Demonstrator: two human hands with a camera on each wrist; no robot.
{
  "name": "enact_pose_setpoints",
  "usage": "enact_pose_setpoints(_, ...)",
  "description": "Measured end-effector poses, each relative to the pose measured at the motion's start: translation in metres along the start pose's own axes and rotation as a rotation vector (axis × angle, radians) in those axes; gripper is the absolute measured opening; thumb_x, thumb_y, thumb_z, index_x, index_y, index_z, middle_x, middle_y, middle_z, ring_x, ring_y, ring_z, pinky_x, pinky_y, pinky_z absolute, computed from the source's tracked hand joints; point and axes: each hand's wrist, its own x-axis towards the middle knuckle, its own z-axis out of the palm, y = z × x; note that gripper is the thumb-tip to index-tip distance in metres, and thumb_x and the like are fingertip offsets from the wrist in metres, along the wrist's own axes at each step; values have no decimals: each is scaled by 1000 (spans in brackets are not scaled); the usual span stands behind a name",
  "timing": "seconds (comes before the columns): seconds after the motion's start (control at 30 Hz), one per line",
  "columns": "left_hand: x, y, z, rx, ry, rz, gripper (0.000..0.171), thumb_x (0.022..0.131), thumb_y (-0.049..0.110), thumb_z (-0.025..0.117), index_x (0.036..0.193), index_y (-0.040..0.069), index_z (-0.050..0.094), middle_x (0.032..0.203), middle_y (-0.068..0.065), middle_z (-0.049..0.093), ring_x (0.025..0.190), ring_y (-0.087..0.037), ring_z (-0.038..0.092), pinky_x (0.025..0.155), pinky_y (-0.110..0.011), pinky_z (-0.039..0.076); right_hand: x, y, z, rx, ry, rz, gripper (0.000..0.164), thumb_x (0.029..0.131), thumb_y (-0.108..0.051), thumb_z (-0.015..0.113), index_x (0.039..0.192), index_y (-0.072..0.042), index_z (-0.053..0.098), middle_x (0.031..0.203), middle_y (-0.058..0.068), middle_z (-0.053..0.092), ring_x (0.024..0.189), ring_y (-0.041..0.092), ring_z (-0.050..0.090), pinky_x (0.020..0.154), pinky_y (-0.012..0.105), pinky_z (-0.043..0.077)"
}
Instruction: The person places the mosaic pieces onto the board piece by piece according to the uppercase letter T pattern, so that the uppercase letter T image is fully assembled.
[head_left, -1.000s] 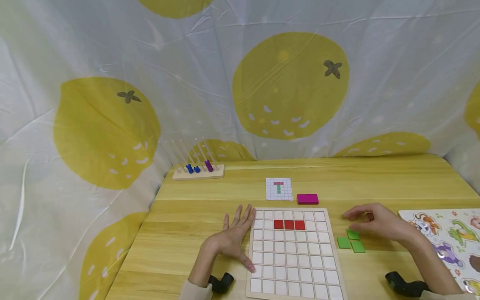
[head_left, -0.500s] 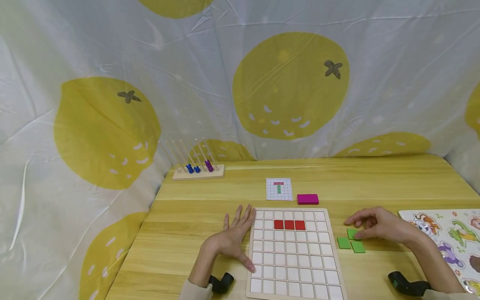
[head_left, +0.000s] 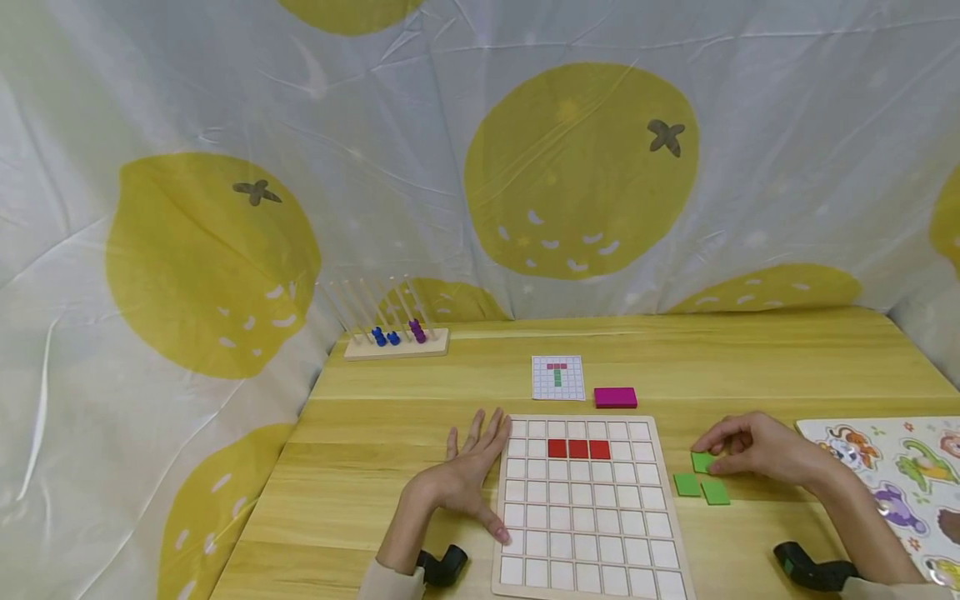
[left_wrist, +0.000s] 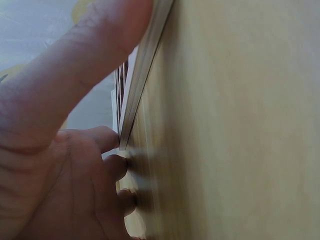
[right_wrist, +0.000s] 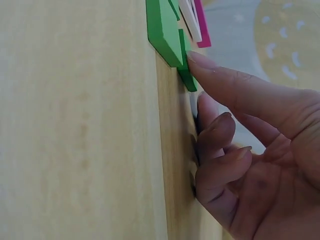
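Observation:
My left hand (head_left: 461, 479) lies spread along the left side of a wooden grid board (head_left: 497, 575), thumb on its rim and fingertips at its upper left corner. Three red tiles (head_left: 578, 449) sit side by side in the board's second row. Right of the board, my right hand (head_left: 765, 450) pinches a green square tile (head_left: 702, 462) between thumb and index finger, its other fingers curled. Two more green tiles, a left one (head_left: 686, 485) and a right one (head_left: 716, 492), lie just in front of it. In the right wrist view the thumb touches the pinched tile (right_wrist: 187, 70).
Behind the board lie a card (head_left: 558, 378) printed with a red and green T and a magenta block (head_left: 615, 398). A peg rack (head_left: 397, 347) with blue and purple beads stands at the back left. An animal puzzle board (head_left: 892, 467) lies at the right.
My right hand has come down onto the back green tile and pinched it. That tile has shifted slightly left and away. The left hand and the board have stayed put.

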Motion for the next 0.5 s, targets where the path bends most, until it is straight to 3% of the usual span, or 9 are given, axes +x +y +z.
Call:
enact_pose_setpoints(0.2, 0, 0, 0, 4, 0, 2, 152, 61, 45, 99, 167, 13, -5, 174, -8, -20, 159, -36, -24, 123, -70, -17, 1, -4, 2, 0, 41, 43, 28, 96, -9, 72, 118, 7, 72, 90, -3, 67, 67, 3, 52, 51, 27, 42)
enact_pose_setpoints(0.5, -2, 2, 0, 13, 1, 5, 152, 61, 45, 99, 167, 11, -5, 174, -10, -18, 159, -38, -21, 123, -71, -15, 0, -1, -3, 71, -1, 25, 35, 95, -8, 73, 123, 11, 67, 90, -5, 64, 66, 6, 52, 53, 28, 45)
